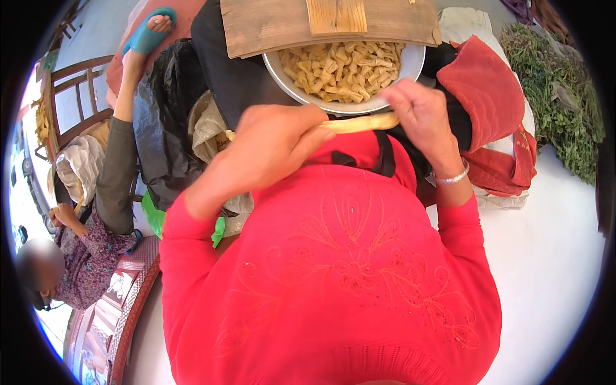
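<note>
A long pale-yellow, root-like stick (360, 123) is stretched level in front of my chest, just below the near rim of a metal basin. My left hand (273, 141) is closed around its left part, thumb lying along it, and a small end shows past the palm. The fingers of my right hand (418, 115), bracelet at the wrist, grip its right end. Chopped pieces (343, 69) of similar yellow colour fill the basin (416, 64). Over its far side lies a wooden board (269, 25) with a smaller wood block (337, 16) on top.
Red cloth (482, 90) drapes over a pale sack at the right, with green leafy plants (558, 96) beyond. Black plastic (170, 122) lies left of the basin. Farther left, a seated person (90, 256) is near a wooden chair (74, 83).
</note>
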The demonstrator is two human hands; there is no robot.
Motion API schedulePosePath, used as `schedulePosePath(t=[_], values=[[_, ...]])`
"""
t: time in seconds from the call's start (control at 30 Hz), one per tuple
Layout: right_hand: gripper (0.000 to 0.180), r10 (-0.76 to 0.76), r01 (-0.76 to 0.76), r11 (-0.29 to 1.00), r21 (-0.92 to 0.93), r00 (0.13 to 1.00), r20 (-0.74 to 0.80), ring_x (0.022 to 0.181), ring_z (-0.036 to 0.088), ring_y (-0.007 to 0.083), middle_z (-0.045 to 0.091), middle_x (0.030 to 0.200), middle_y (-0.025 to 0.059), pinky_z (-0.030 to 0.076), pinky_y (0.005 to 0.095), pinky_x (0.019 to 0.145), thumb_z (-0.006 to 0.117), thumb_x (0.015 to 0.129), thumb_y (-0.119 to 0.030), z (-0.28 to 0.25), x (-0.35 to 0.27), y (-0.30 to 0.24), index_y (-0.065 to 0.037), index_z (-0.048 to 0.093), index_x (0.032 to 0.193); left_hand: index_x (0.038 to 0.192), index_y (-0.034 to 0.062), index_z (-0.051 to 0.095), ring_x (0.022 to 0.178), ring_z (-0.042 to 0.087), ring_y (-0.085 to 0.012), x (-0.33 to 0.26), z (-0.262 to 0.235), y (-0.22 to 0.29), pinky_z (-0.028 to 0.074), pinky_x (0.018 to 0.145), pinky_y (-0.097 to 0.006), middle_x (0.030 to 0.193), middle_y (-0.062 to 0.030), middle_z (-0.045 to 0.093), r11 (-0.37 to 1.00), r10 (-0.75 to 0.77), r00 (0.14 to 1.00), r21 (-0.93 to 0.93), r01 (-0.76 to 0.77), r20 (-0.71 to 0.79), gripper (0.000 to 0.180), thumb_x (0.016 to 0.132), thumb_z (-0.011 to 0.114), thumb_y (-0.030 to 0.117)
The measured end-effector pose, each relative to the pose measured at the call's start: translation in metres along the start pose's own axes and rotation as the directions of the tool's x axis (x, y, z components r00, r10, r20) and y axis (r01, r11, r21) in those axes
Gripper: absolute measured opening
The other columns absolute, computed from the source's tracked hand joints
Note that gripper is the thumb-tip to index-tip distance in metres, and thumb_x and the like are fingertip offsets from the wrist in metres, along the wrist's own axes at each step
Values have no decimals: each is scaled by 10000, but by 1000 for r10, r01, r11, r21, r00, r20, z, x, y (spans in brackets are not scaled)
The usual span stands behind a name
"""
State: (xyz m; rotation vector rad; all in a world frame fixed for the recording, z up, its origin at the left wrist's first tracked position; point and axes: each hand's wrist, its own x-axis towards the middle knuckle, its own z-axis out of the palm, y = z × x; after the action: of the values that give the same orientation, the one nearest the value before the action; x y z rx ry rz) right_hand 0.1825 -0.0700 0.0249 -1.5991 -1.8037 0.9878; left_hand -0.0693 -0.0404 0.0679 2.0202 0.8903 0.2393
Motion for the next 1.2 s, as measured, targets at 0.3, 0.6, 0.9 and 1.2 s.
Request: schedulePosePath(t=[0.3, 0.6, 0.9, 1.2], values=[[201, -422, 209, 619, 757, 902, 96, 784, 640, 146, 686, 900, 101, 496, 255, 700, 588, 878, -64, -35, -18, -67, 42, 654, 1036, 966, -14, 636, 667, 538, -97, 51, -18, 46, 444, 603, -244, 778, -12, 597, 734, 63, 997, -675, -69, -33, 180, 899, 560, 136], [238, -71, 25, 994, -110, 897, -437, 616, 642, 174, 691, 821, 38, 492, 258, 554, 656, 818, -144, 26, 12, 32, -141, 687, 1055, 1235, 60, 489, 586, 391, -23, 93, 90, -12, 304, 499, -163, 748, 25, 508, 366, -102, 991, -923, 117, 86, 357, 897, 580, 131], [118, -31, -50, 965, -256, 952, -304, 639, 627, 241, 653, 744, 54, 468, 305, 541, 640, 833, -229, 32, 20, 38, -136, 693, 882, 883, 63, 585, 560, 516, -129, 93, 86, -51, 409, 494, -299, 662, -30, 546, 942, -95, 988, -331, 48, -126, 43, 859, 589, 98], [330, 310, -422, 471, 775, 901, 303, 811, 568, 115, 642, 915, 41, 457, 259, 706, 538, 944, -284, 82, 3, 47, 28, 637, 982, 1068, 18, 625, 872, 627, -272, 55, 93, -72, 502, 724, -308, 977, -121, 637, 982, 169, 906, -16, -190, -387, 275, 803, 563, -17]])
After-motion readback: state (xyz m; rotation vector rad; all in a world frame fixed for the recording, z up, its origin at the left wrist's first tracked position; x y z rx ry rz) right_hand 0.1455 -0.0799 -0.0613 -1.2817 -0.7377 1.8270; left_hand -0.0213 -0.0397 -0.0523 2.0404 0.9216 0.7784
